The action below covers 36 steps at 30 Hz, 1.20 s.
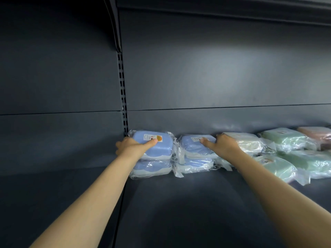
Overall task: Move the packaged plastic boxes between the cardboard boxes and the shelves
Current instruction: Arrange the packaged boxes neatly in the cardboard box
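Two bare forearms stretch away over the dark shelf point(179, 203) toward its back wall. The left hand point(133, 145) has its grip closed on the top blue packaged box point(155, 146) of the leftmost stack, thumb laid across the lid near the label, fingers wrapped round the left side. That box sits on a second blue box point(154, 168), both in clear wrap, hard against the slotted upright point(123, 97). Just beside it, the right hand point(223, 145) lies flat on the next blue stack point(195, 151), thumb on the top lid; whether its grip has actually closed I cannot tell. Farther right lie a whitish pack point(249, 143), green packs point(284, 138) and a pinkish one point(317, 135).
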Available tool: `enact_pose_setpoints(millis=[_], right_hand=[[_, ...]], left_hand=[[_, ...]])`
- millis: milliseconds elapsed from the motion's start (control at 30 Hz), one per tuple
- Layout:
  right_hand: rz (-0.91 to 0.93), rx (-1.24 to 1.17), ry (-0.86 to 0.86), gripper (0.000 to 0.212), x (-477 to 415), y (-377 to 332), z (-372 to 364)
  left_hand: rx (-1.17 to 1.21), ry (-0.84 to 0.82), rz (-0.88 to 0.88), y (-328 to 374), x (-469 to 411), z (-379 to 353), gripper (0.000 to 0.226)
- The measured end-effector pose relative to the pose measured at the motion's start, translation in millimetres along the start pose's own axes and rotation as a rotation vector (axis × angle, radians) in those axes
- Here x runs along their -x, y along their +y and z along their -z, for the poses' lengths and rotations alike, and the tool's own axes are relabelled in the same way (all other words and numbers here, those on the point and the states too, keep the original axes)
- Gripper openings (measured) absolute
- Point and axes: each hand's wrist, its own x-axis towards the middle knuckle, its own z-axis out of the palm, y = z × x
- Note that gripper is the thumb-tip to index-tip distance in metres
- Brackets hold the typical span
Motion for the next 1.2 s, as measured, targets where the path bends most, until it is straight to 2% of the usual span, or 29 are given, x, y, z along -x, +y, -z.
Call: enact_pose_setpoints(millis=[100, 200, 333, 500, 667, 933, 1133, 1200], right_hand=[[-0.063, -0.066, -0.062, 0.076, 1, -2, -5], [-0.081, -0.130, -0.045, 0.075, 2, -5, -8], [-0.126, -0.273, 0.052, 0.060, 5, -7, -13], [-0.139, -0.475, 0.196, 0.074, 17, -12, -9], [-0.070, -0.578, 0.289, 0.070, 55, -6, 14], [-0.010, -0.698, 0.300, 0.064, 151, 46, 83], [0.051, -0.792, 0.283, 0.060, 242, 145, 124], [0.060, -0.802, 0.239, 0.059, 282, 185, 129]], left_hand=[[0.055, 0.001, -0.076, 0, 7, -4, 0.093], [0.092, 0.004, -0.112, -2, 6, -6, 0.088], [0.192, 0.005, -0.122, -4, 9, -8, 0.080], [0.289, 0.059, -0.168, -2, 17, -2, 0.073], [0.383, 0.113, -0.192, 11, 46, 16, 0.071], [0.508, 0.125, -0.223, 27, 172, 20, 0.062], [0.584, 0.094, -0.246, 22, 319, -20, 0.069], [0.630, 0.114, -0.205, 14, 376, -49, 0.064]])
